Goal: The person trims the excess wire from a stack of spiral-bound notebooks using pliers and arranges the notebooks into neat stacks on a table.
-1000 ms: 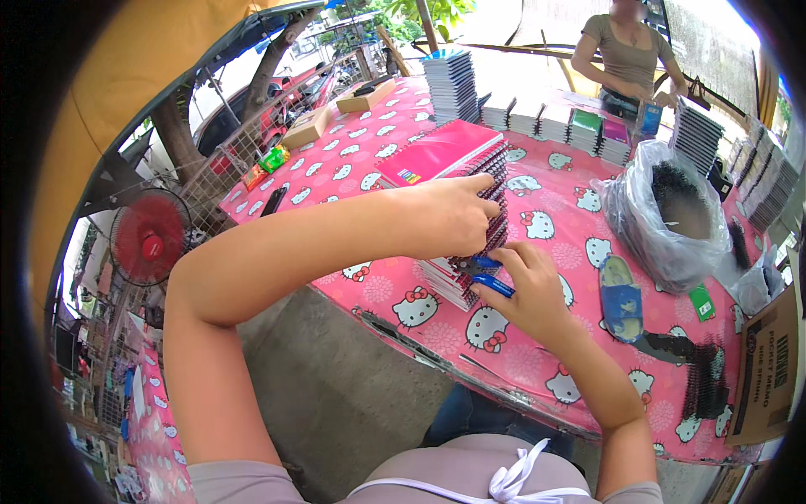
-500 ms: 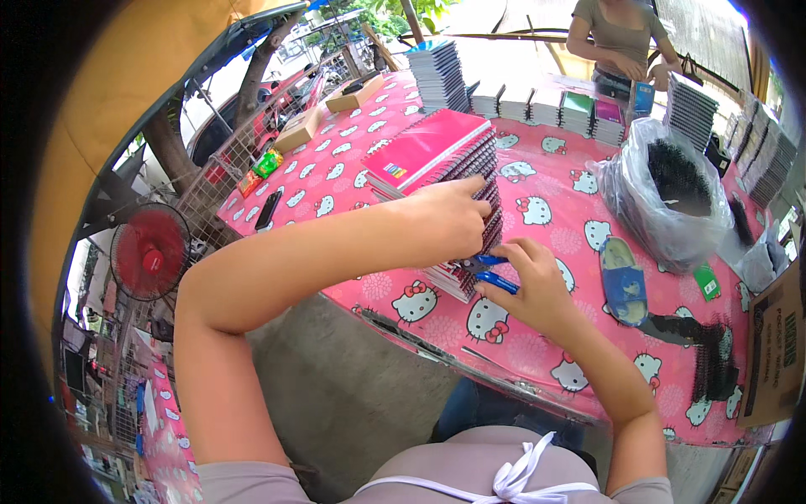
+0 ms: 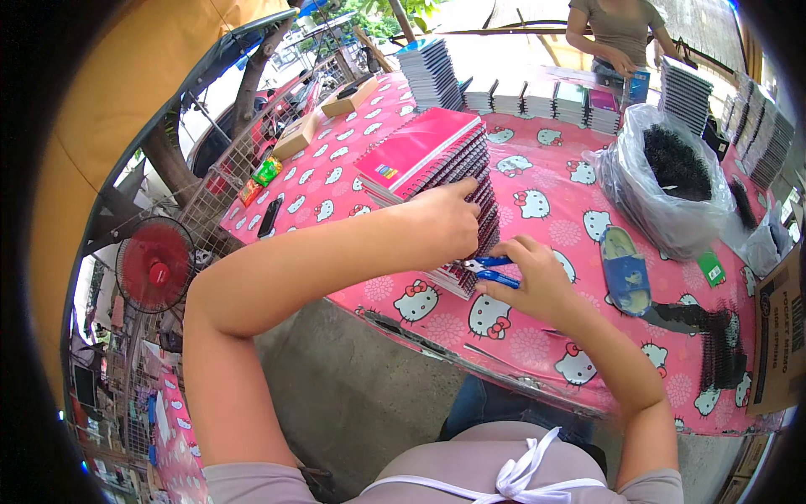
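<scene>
A tall stack of spiral notebooks [image 3: 424, 151] with a pink top cover stands before me, black coils facing right. My left hand [image 3: 445, 223] lies against the coiled side, index finger extended along the coils and the other fingers curled onto them. What its fingertips grip is partly hidden. Blue-handled pliers [image 3: 497, 273] are in my right hand [image 3: 536, 277], with the handles spread between thumb and fingers. Their jaws meet the coil ends near the bottom corner of the stack, just below my left hand.
On the pink cat-print table [image 3: 546, 231] are a plastic bag of black coils [image 3: 676, 164], a blue slipper [image 3: 625, 273], loose black coils [image 3: 720, 357] and a black phone [image 3: 269, 217]. More notebook stacks [image 3: 430, 74] line the back, where another person [image 3: 617, 38] stands. A cardboard box [image 3: 777, 340] is at right.
The view has shifted slightly. Both hands keep almost the same place at the stack, with the pliers still at the lower coils. The other person's hands have moved a little.
</scene>
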### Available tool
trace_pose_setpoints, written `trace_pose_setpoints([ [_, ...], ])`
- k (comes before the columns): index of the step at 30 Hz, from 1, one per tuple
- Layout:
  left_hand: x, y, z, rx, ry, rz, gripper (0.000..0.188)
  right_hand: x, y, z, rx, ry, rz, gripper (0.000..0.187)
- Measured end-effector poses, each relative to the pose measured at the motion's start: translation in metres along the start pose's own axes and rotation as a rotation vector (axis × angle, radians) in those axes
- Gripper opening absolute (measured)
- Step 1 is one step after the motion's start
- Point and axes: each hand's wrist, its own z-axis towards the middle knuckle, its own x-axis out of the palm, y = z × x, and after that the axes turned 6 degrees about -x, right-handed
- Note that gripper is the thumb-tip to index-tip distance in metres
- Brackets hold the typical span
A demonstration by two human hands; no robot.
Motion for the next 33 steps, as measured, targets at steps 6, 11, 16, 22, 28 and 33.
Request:
trace_pose_setpoints([
  [6,0.002,0.002,0.0,0.002,-0.038,-0.013,0.016,0.007,-0.005,0.005,-0.023,-0.005,0.064,0.038],
  [11,-0.003,-0.001,0.004,0.006,0.011,-0.072,0.021,-0.014,-0.006,0.025,0.677,0.359,0.73,0.042],
  [16,0.003,-0.005,0.008,0.035,0.033,-0.053,0.027,0.004,-0.012,-0.007,0.054,0.052,0.085,0.044],
  [22,-0.001,-0.005,0.01,0.03,0.107,-0.036,0.024,0.014,-0.017,-0.008,-0.147,-0.152,-0.078,0.042],
  [28,-0.001,-0.007,0.01,0.033,0.049,-0.054,0.023,0.0,-0.03,0.011,0.577,0.318,0.651,0.044],
  [33,0.01,-0.013,0.019,0.063,0.081,-0.041,0.02,0.012,-0.027,-0.004,0.291,0.166,0.396,0.038],
])
